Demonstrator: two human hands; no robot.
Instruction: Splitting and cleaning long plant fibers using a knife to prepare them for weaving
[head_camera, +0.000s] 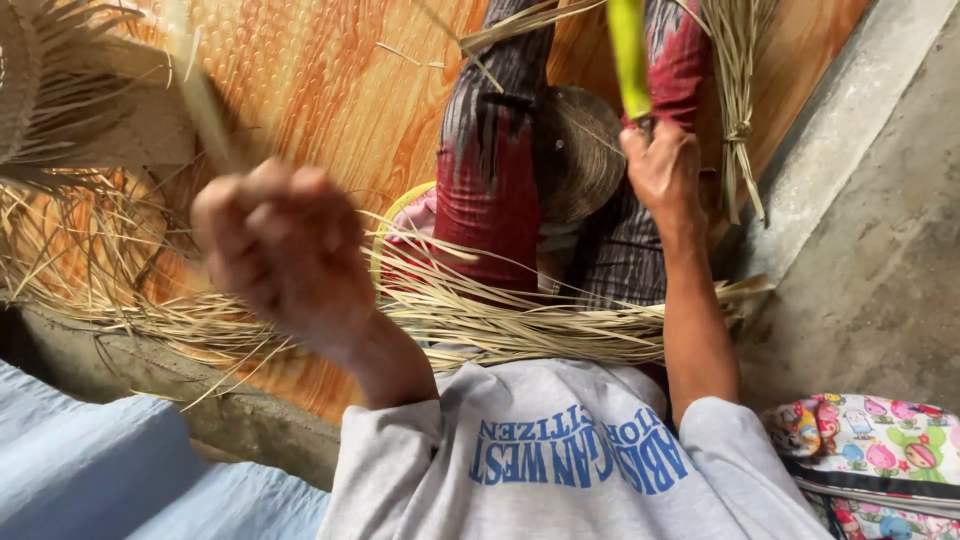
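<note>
- Orange wood-grain floor mat fills the top of the view, w/ concrete floor to the right.
- Dried palm strips lie across the person's lap in a long loose bundle.
- Woven hat crown sits btwn the knees, just beside the right hand.
- Left hand, blurred, fist closed around a pale strip.
- Right hand: grip clamped on a green leaf strip, held upright above the hat.
- Tied strip bundle lies just right of that hand.
</note>
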